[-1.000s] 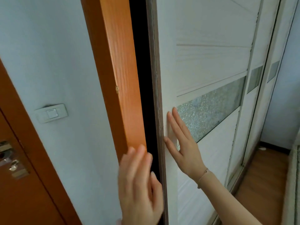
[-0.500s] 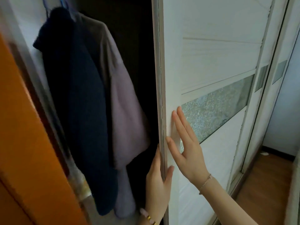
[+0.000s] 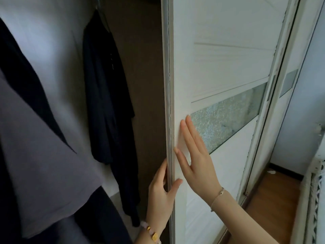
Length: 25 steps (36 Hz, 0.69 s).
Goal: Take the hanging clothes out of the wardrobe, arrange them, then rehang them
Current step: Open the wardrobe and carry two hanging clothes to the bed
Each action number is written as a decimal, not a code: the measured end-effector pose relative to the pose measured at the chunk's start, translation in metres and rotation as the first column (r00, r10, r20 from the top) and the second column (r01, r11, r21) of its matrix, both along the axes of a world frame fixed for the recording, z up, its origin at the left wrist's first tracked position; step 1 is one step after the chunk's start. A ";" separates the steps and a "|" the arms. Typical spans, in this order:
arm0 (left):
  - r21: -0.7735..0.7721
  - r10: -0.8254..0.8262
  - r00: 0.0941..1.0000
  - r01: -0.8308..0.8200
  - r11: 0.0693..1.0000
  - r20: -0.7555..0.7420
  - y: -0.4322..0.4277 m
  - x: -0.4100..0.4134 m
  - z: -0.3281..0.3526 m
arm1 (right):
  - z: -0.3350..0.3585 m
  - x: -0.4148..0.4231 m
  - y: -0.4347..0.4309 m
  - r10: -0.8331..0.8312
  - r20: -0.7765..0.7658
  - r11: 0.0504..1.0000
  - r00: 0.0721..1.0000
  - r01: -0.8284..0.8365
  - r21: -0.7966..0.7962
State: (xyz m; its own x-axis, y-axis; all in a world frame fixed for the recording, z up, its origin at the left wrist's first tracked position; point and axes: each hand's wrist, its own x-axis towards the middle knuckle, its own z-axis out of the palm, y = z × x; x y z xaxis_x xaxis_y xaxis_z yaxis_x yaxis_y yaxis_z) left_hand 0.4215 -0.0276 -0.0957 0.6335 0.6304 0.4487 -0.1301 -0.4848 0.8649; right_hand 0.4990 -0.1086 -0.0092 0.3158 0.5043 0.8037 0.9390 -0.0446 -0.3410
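The white sliding wardrobe door point(image 3: 219, 67) with a frosted glass strip stands partly slid to the right. My left hand point(image 3: 161, 194) grips its grey left edge, thumb on the front and fingers behind. My right hand point(image 3: 195, 155) presses flat on the door face, fingers straight. Inside the dark opening hang a long dark navy garment point(image 3: 109, 103) toward the back, a grey garment point(image 3: 40, 169) close at the left, and a dark one point(image 3: 22, 76) behind it. Their hangers are mostly out of sight.
A second sliding door panel point(image 3: 288, 81) lies behind the first at the right. Wooden floor point(image 3: 274, 199) and a pale wall point(image 3: 306, 111) show at the far right, with a white fringed fabric edge point(image 3: 316, 191) along the frame's right border.
The door has slid further right and the opening has widened. The orange frame is out of view, and a further dark garment now shows. My left hand has moved onto the door edge.
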 end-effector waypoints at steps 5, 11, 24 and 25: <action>0.000 0.010 1.000 -0.010 1.000 0.009 -0.005 0.040 0.004 | -0.001 0.037 -0.004 -0.024 -0.039 0.999 0.999 0.023 -0.029; -0.008 -0.019 1.000 0.019 1.000 0.005 -0.006 0.087 0.005 | 0.001 0.077 -0.012 0.006 -0.121 0.998 0.993 -0.013 -0.060; -0.024 -0.218 0.971 0.217 0.976 -0.098 -0.006 0.189 0.022 | 0.003 0.160 -0.019 -0.174 -0.193 0.984 0.966 0.163 -0.072; -0.035 -0.235 0.966 0.232 0.972 -0.106 -0.007 0.197 0.023 | 0.003 0.167 -0.019 -0.188 -0.203 0.982 0.961 0.177 -0.069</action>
State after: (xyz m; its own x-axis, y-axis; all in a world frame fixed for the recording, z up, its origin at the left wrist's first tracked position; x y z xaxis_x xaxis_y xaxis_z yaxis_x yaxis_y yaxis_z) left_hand 0.6181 -0.0348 -0.0723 0.8083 0.4684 0.3568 -0.1423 -0.4326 0.8903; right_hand 0.6657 -0.1280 -0.0060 0.5633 0.4600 0.6864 0.8223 -0.2303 -0.5204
